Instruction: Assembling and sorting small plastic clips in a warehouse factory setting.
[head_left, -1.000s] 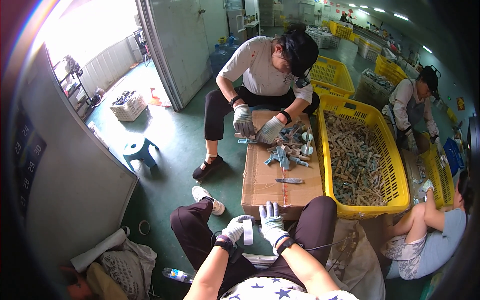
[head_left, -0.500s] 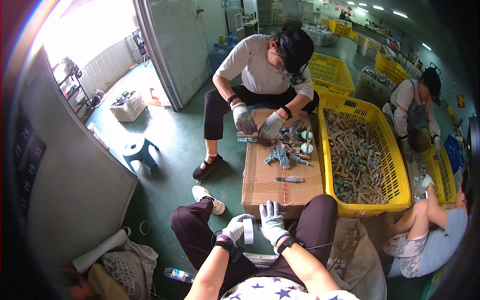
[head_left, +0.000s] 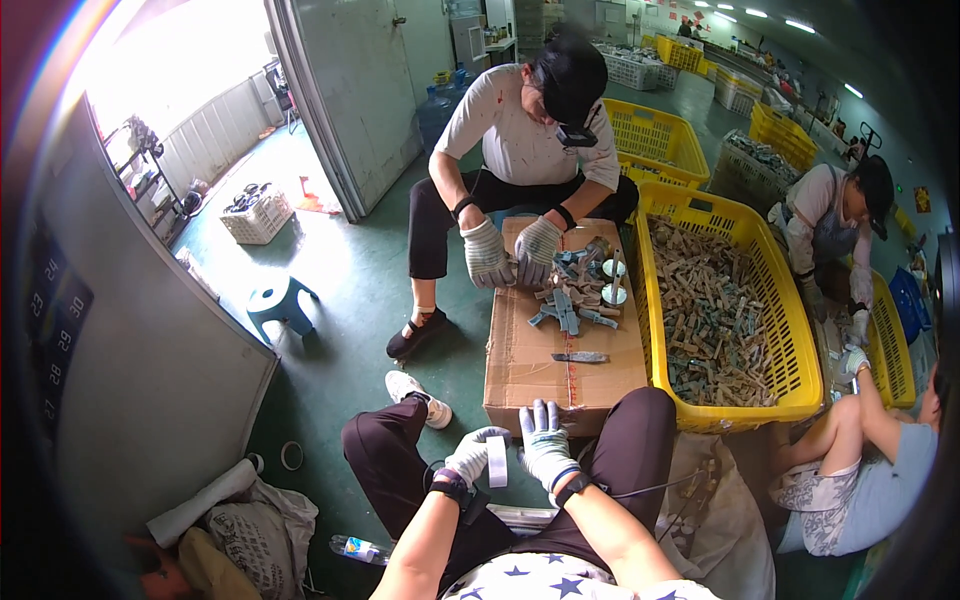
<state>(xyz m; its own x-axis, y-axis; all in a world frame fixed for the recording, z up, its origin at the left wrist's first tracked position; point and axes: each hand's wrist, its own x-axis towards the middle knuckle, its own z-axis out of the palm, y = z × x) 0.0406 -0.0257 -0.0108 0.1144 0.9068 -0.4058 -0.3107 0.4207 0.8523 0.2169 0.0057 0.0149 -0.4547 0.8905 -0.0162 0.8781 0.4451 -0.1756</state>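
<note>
My left hand, in a striped knit glove, is closed on a roll of white tape held upright between my knees. My right hand, gloved too, has its fingers stretched out at the near edge of a cardboard box; I cannot make out anything in it. On the box lie a flat grey strip-like piece and a heap of blue-grey and brown clip-like pieces. Across from me, a co-worker's gloved hands pinch a small piece over the box's far left side.
A large yellow crate full of similar pieces stands right of the box. Another yellow crate is behind it. Left are a blue stool, a tape ring and a plastic bottle. Two more people sit at right.
The co-worker opposite has brought both hands together over the box's left side, and the head has shifted left. The people at right have moved their arms. My hands stay in place.
</note>
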